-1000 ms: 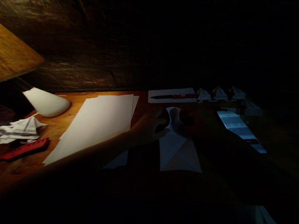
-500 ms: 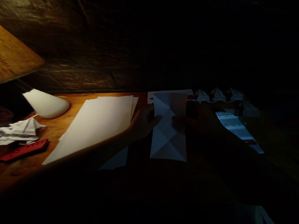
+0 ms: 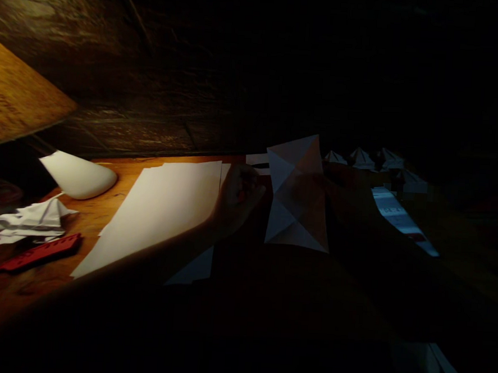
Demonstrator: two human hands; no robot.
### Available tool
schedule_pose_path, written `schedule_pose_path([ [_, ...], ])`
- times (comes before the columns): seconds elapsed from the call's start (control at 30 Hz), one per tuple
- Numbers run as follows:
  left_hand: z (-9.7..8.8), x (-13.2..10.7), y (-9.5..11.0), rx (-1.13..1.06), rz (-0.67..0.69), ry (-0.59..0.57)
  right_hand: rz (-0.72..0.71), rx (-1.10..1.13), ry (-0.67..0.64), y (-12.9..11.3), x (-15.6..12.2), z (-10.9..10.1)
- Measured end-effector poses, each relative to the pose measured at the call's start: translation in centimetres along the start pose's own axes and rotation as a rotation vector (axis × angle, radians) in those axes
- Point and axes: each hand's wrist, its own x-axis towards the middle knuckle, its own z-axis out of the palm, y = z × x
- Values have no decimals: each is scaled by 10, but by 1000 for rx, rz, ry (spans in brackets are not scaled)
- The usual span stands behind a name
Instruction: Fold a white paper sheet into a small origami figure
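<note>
A creased sheet of paper [image 3: 297, 195], marked with crossing diagonal folds, is held up in front of me, tilted. My right hand [image 3: 342, 186], mostly lost in shadow, grips it by its right edge. Just left of the sheet is my left hand [image 3: 237, 200], its fingers loosely curled and its thumb held apart. A narrow gap shows between that thumb and the paper, and nothing is visible in this hand. Under and beside my left forearm lies a stack of white sheets [image 3: 176, 199].
Several folded paper pieces [image 3: 362, 158] line the back right, near a lit phone screen [image 3: 399, 215]. At left are a lamp's white base [image 3: 83, 176], its shade [image 3: 18, 93], crumpled-looking folded paper [image 3: 40, 219] and a red toothed object [image 3: 38, 252]. A dark wall [image 3: 153, 90] stands behind.
My left hand has let go of the sheet and curled its fingers. The sheet has risen, shifted right and tilted in my right hand.
</note>
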Motion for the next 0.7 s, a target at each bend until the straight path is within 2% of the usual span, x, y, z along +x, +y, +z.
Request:
schedule_pose_path([
  [0.1,-2,-1,7,48,127,-281,-29,5,28,-2,-2,3],
  [0.17,-1,-2,7,5,97,-435,-70,43,-25,-8,-7,7],
  [0.2,0,-2,5,-37,47,-458,-95,71,-84,-11,-10,8],
  [0.27,1,-3,1,-127,-80,-434,-132,98,-261,-20,-16,9],
  [0.33,1,-4,-3,-204,-167,-373,-132,102,-358,-28,-20,9],
  [0.47,1,-1,-4,-318,-240,-320,-158,85,-413,-32,-22,12],
  [0.57,1,2,-5,-380,-300,-286,-135,95,-279,-23,-19,16],
  [0.63,1,3,-7,-442,-347,-210,-91,105,-110,-13,-15,19],
  [0.7,3,4,-9,-514,-384,-128,-32,124,-2,-4,-11,21],
])
